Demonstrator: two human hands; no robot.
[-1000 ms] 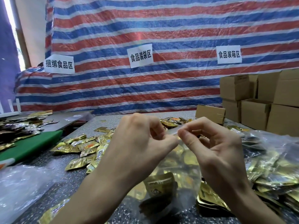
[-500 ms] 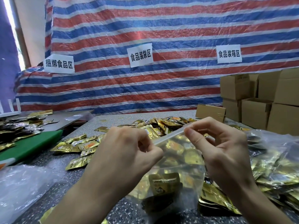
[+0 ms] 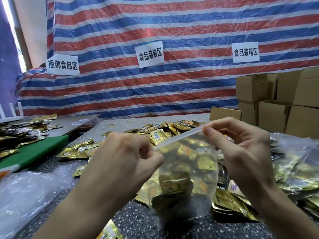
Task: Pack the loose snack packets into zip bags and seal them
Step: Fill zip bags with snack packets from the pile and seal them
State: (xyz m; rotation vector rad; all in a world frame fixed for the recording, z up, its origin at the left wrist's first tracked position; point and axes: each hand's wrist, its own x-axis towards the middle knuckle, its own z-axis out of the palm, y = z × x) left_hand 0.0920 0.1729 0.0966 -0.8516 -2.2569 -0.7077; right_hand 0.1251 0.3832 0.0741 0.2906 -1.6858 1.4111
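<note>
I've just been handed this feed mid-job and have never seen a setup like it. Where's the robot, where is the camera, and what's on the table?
There is no robot here: a person works with two bare hands. The single view comes from a wide-angle camera worn on the person's head, looking forward and down. The left hand and the right hand each pinch the top strip of a clear zip bag that holds gold snack packets. I cannot tell whether the strip is fully pressed shut. Loose packets lie on the speckled table, and filled plastic bags lie to the right. A green board lies to the left. Cardboard boxes stand at the back right, and a striped tarp with paper signs hangs behind.
</note>
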